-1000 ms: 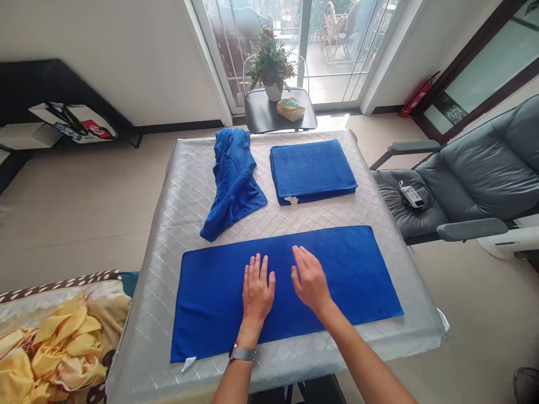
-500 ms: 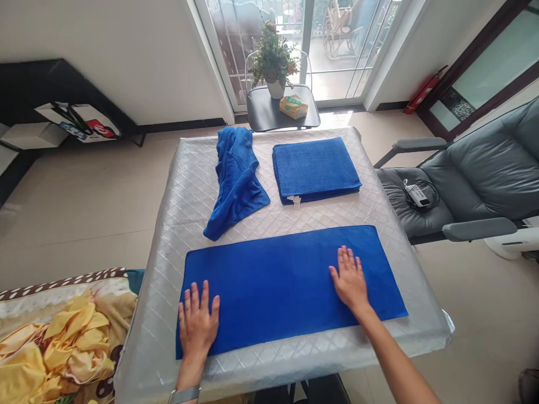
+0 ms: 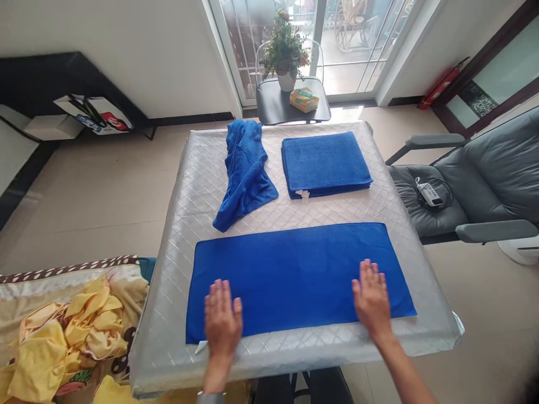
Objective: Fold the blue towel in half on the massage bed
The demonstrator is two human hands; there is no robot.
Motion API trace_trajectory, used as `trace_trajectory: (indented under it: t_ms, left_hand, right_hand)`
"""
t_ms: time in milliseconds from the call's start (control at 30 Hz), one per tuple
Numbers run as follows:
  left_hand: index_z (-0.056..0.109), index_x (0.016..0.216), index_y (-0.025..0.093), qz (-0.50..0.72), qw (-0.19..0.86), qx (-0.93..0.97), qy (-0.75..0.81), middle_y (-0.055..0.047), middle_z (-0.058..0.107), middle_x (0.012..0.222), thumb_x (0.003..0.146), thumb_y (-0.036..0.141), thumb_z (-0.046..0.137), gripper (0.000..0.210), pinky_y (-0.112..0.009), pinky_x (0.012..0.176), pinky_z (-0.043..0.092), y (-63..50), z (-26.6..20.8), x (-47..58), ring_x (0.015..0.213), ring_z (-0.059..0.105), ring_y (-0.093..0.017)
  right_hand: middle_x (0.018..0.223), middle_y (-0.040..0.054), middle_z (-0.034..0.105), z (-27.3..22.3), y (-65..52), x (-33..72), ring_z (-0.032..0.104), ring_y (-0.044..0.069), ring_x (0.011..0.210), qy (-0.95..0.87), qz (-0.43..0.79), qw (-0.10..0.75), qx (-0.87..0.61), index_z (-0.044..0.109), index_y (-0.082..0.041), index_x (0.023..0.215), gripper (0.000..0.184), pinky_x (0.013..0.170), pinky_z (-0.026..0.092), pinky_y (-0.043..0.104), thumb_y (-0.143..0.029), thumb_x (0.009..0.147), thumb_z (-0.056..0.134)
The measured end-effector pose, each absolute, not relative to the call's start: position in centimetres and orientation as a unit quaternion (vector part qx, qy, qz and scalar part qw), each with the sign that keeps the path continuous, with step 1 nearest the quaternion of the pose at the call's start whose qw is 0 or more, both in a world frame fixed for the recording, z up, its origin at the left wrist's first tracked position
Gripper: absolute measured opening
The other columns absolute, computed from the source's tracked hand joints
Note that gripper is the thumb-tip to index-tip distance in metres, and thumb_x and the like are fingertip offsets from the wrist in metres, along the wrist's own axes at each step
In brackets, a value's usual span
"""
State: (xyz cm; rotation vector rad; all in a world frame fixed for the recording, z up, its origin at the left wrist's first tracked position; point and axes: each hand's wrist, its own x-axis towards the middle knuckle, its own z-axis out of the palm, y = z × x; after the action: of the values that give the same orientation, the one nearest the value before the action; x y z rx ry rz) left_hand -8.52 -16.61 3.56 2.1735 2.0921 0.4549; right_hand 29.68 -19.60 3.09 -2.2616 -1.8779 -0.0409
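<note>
A blue towel [image 3: 295, 280] lies spread out flat along the near side of the table, its long edges running left to right. My left hand [image 3: 223, 317] is over its lower left part, fingers stretched out. Over its right part is my right hand [image 3: 373, 297], also with fingers straight and nothing held. Whether the palms press on the cloth or hover just above, I cannot tell. A small white tag [image 3: 201, 347] sticks out at the towel's lower left edge. Behind lie a crumpled blue towel [image 3: 246, 174] and a stack of folded blue towels [image 3: 326, 163].
The table [image 3: 168, 292] wears a quilted silvery cover. Beyond it stands a black chair [image 3: 269, 106] bearing a potted plant [image 3: 287, 78] and a tissue pack [image 3: 304, 100]. A grey armchair [image 3: 484, 185] is at the right; yellow cloths [image 3: 92, 314] are heaped at lower left.
My left hand has shifted right, away from the towel's left edge, and the white tag now shows. My right hand has drawn slightly right and nearer. The view has shifted a little.
</note>
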Motion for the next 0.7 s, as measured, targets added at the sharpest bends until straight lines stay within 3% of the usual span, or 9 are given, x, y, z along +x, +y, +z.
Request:
trace_trajectory:
  t_ms: [133,267,400,567,700]
  left_hand:
    - [0.003,0.162,0.028,0.121,0.125,0.819,0.547,-0.006,0.029,0.165,0.103,0.035,0.039,0.070,-0.052,0.123,0.030,-17.5,2.9,1.7,0.152,0.026,-0.025]
    - [0.009,0.162,0.024,0.100,0.131,0.835,0.524,-0.007,0.029,0.164,0.103,0.042,0.040,0.068,-0.050,0.124,0.027,-17.8,1.7,4.9,0.152,0.027,-0.026]
    - [0.014,0.161,0.027,0.076,0.118,0.821,0.553,-0.006,0.032,0.164,0.102,0.050,0.041,0.068,-0.050,0.126,0.021,-18.2,1.3,0.0,0.152,0.025,-0.025]
    - [0.007,0.161,0.026,0.067,0.076,0.729,0.677,-0.008,0.017,0.169,0.105,0.049,0.025,0.064,-0.057,0.125,0.013,-19.3,1.0,-9.7,0.155,0.013,-0.027]
    - [0.008,0.162,0.021,0.061,0.057,0.660,0.747,-0.012,0.011,0.170,0.104,0.054,0.021,0.068,-0.056,0.124,0.016,-19.9,0.3,-15.5,0.156,0.009,-0.030]
  right_hand:
    - [0.164,0.0093,0.029,2.9,-19.9,20.3,0.026,0.026,0.152,-0.744,0.063,0.107,-0.656,-0.003,-0.018,0.163,0.073,0.122,0.027,0.049,-0.026,0.102,0.037]
    - [0.164,0.0102,0.028,1.5,-19.5,18.1,0.027,0.027,0.151,-0.762,0.070,0.108,-0.634,-0.003,-0.017,0.163,0.074,0.122,0.027,0.049,-0.025,0.102,0.039]
    - [0.163,0.0113,0.029,1.1,-19.9,22.4,0.028,0.027,0.151,-0.740,0.049,0.092,-0.665,-0.003,-0.018,0.163,0.075,0.123,0.023,0.049,-0.033,0.104,0.041]
    - [0.164,0.0107,0.028,0.7,-21.7,29.8,0.023,0.026,0.153,-0.702,0.028,0.064,-0.709,-0.005,-0.019,0.163,0.071,0.123,0.021,0.051,-0.038,0.105,0.032]
    - [0.167,0.0104,0.022,0.0,-22.8,35.0,0.017,0.026,0.154,-0.654,0.020,0.047,-0.755,-0.001,-0.017,0.163,0.068,0.125,0.018,0.052,-0.041,0.105,0.024]
